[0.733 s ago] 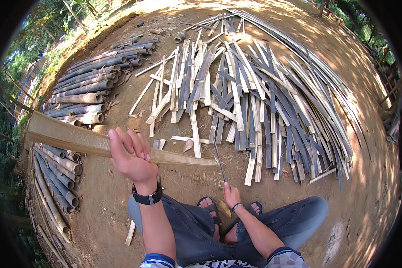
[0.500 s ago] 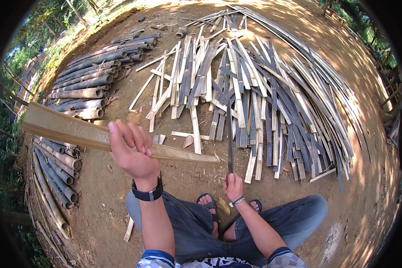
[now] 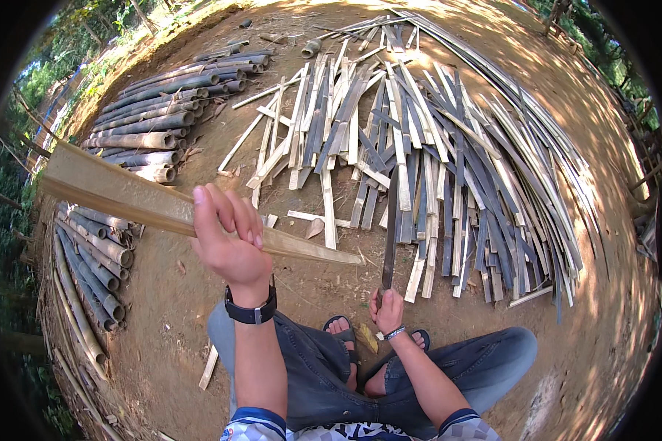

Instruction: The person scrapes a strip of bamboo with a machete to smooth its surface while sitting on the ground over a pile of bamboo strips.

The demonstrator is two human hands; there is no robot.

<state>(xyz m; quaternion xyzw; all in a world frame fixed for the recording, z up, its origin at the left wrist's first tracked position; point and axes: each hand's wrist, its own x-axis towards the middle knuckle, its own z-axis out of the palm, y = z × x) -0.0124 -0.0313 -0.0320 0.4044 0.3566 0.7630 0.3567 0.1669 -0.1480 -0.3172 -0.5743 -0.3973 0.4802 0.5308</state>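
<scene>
Nearest, folded out to left and right: faded blue-grey denim trousers, with dark strapped sandals between. Just beyond, at right, clenched around the near end of a long, dark, straight metal knife: the right hand. Pointing almost straight away to the far side along the blade.

Close on the blade's left: the narrow-looking tip of a long, pale tan split bamboo strip, seemingly apart from the metal, though hard to judge in depth. Running on its long axis from that tip, near and right, to a broad-looking end, far and left; so set crosswise to the knife. Grasped around the middle, with fingers wrapped over, by the left hand, above a black wristwatch. Nearer to the tip: the right hand, but touching only the knife.

Farther left: stacked grey-brown round bamboo poles. Farther ahead and to the right, fanned over brown earth: a broad pile of cream and dark grey flat bamboo slats.
</scene>
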